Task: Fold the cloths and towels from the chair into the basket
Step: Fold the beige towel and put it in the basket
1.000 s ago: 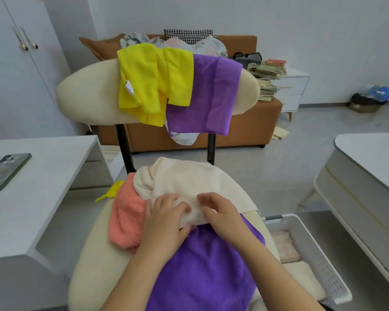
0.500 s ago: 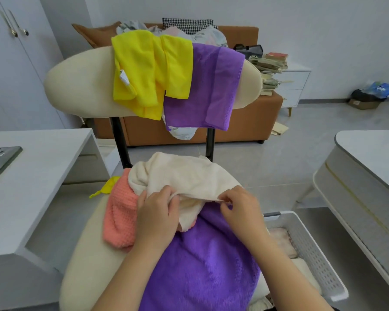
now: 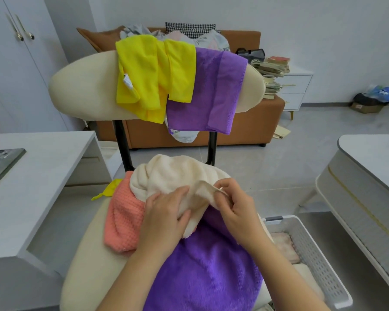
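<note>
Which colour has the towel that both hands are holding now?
Cream; the head view, the only one, shows it on the chair seat.

**Desk:** Where does the single view sit?

**Photographer:** On the person's head. It is wide-angle, faces forward and tilts down over a cream padded chair with black posts point(image 3: 83, 86).

**Desk:** How near?

**Photographer:** Very near at the bottom. Both forearms enter from the lower edge, and the left hand point(image 3: 164, 218) and right hand point(image 3: 236, 212) meet just below centre on a cream fleecy towel point(image 3: 173, 173).

**Desk:** And farther off?

**Photographer:** The chair's back fills the upper middle. Behind it an orange-brown sofa point(image 3: 254, 129) stands against a white wall point(image 3: 301, 19). A white worktop point(image 3: 50, 167) bounds the left edge, and a white perforated plastic basket point(image 3: 323, 270) sits in the lower right corner.
</note>
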